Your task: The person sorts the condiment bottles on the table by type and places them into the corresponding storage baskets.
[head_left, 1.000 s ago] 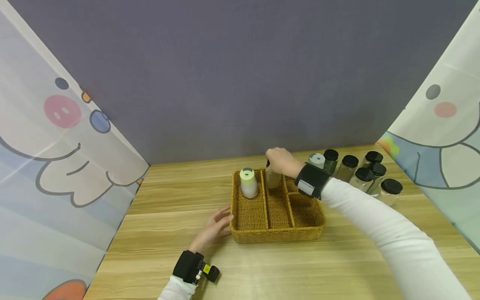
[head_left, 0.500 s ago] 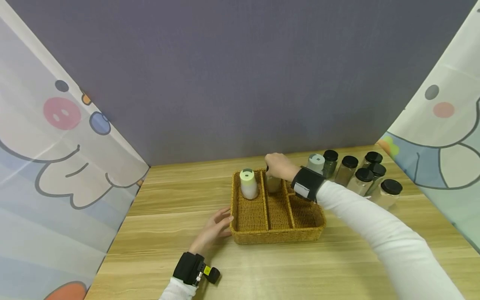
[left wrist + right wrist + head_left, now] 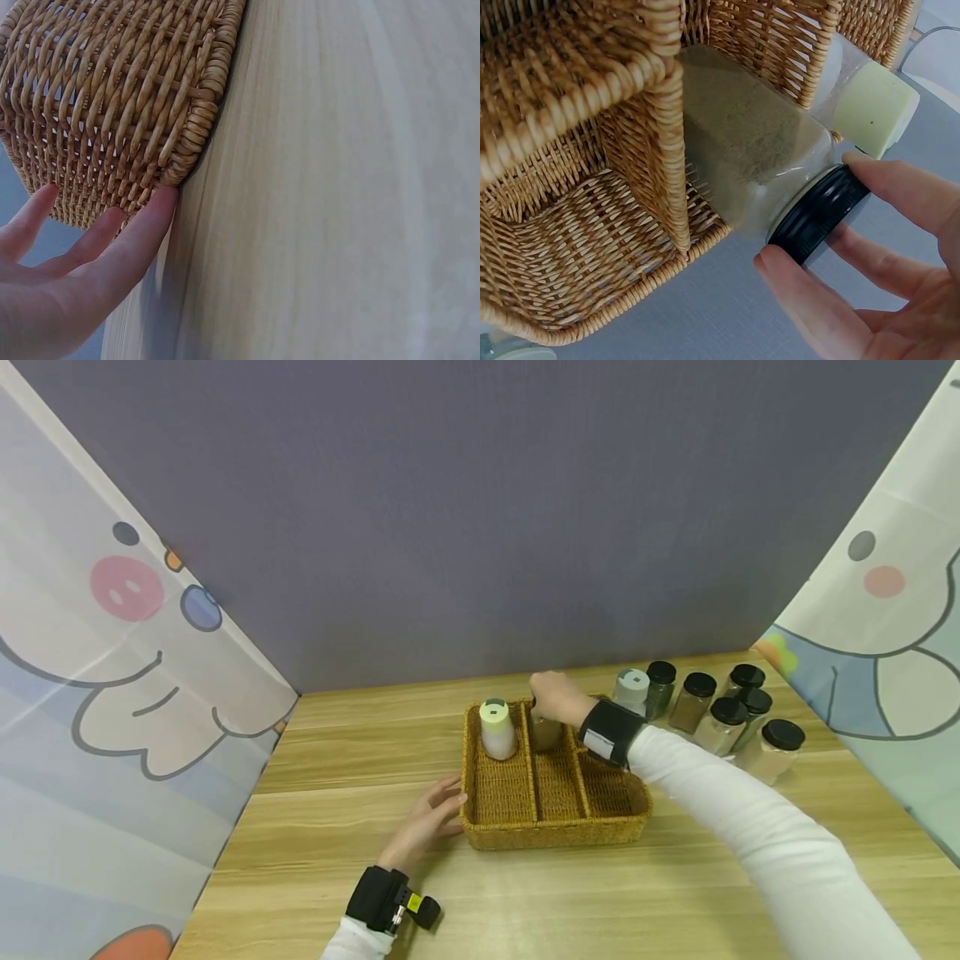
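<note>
My right hand point(image 3: 558, 696) pinches the black lid point(image 3: 819, 211) of a clear spice jar point(image 3: 754, 142) holding greyish-brown powder. The jar is inside the far end of the middle compartment of a wicker basket point(image 3: 555, 837); whether its base touches the bottom is hidden. At the basket's left side is my left hand point(image 3: 423, 822), with extended fingertips point(image 3: 161, 206) touching the woven wall near the lower edge. A white bottle with a pale green cap point(image 3: 495, 718) stands upright in the left compartment, toward the back.
To the basket's right, several black-lidded jars point(image 3: 693, 703) stand grouped on the wooden table point(image 3: 360, 743). A bottle with a pale grey-white cap point(image 3: 632, 683) is beside them, close to the basket's back right corner. A grey panel point(image 3: 480, 527) rises behind the table.
My right hand and the spice jar have shifted slightly down in the head view, within the middle compartment. The left hand stays against the basket.
</note>
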Demonstrator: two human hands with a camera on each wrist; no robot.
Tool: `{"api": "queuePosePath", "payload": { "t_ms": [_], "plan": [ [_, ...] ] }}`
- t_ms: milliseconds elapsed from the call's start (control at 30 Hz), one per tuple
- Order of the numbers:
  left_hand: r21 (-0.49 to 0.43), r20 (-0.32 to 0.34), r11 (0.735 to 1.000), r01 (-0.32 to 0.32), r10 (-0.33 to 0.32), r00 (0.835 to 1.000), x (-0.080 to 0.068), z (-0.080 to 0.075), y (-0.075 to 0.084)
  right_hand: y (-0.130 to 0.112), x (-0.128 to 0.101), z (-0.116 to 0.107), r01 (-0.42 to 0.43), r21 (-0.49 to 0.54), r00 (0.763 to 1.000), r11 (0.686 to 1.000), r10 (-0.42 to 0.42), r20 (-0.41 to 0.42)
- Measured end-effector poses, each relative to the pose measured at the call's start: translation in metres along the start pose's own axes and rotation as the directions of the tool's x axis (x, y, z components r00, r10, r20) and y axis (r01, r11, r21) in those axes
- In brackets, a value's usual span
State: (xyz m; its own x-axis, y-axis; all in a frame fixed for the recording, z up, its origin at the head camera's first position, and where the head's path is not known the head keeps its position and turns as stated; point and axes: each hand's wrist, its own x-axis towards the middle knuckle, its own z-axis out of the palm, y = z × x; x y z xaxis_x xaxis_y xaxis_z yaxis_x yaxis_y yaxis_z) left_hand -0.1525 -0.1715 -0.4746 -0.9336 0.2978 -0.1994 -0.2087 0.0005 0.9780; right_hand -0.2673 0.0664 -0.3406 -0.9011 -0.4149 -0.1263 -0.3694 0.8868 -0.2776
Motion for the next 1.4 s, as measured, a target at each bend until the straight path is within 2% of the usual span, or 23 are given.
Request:
{"api": "queuePosePath", "payload": {
  "t_ms": [967,1200,1400],
  "plan": [
    [0.003,-0.006,1.0,-0.01,0.01,1.0,-0.0003,0.0011,0.0003,-0.0027,0.0047,0.0084,-0.02,-0.063,0.998,0.998,0.024,0.056],
    [0.003,-0.006,1.0,-0.009,0.009,1.0,0.0003,0.0005,0.0002,-0.0009,0.002,0.0069,-0.009,-0.052,0.998,0.999,0.011,0.054],
    [0.001,-0.004,1.0,-0.004,0.004,1.0,0.0008,0.0005,0.0004,0.005,-0.0001,0.0059,0.0,-0.004,0.999,1.0,0.0,0.04]
  ]
}}
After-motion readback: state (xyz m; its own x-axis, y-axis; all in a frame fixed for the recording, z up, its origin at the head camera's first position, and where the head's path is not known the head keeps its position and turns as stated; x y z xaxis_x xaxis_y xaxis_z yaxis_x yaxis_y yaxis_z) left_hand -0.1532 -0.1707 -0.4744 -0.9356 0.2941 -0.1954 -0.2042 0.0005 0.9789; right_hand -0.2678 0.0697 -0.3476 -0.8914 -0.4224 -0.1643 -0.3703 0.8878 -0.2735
